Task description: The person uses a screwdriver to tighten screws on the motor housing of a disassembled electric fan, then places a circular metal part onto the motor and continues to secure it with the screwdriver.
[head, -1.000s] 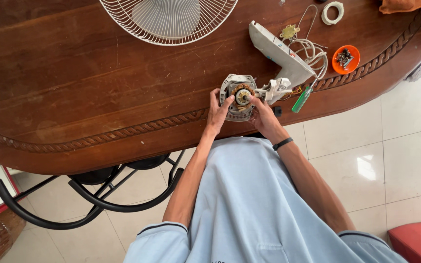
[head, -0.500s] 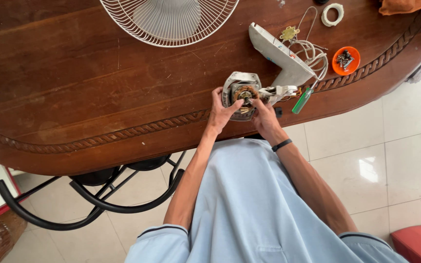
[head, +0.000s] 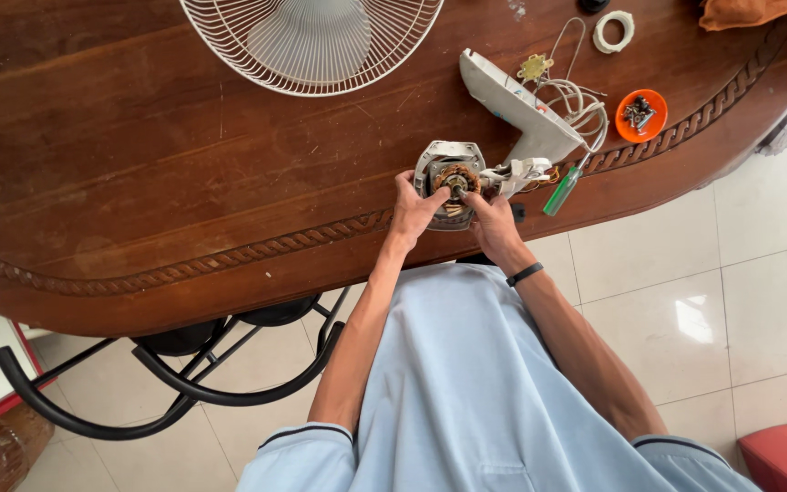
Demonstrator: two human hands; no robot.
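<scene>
Dark wood is filling most of the view: a large oval table (head: 138, 164) with a carved rope edge, standing on pale floor tiles (head: 740, 301). A person in a light blue shirt is leaning over its near edge, both bare hands working on a fan motor (head: 449, 169) that is sitting on the table close to that edge.

The left hand (head: 412, 211) is gripping the motor's left side, its fingers (head: 432, 193) curling over the metal housing toward the copper windings at the centre. The right hand (head: 494, 223), with a dark band (head: 524, 273) on its wrist, is pressing against the motor's right side, fingers (head: 474, 199) closed on the housing near the shaft. Both hands are touching the motor, clamped on it from opposite sides.

Just right of the motor, a white plastic fan neck (head: 521, 114) is lying at an angle, joined to it, with white cable (head: 585, 105) looping beside it. A green screwdriver (head: 561, 191) is lying near the table's edge, just right of the right hand. Farther right, an orange dish (head: 654, 126) is holding small screws. A roll of white tape (head: 614, 30) is lying near the far edge. A white wire fan grille (head: 311, 41) is resting at the top, well apart from the hands. Black chair frames (head: 166, 383) are showing under the table at the left.
</scene>
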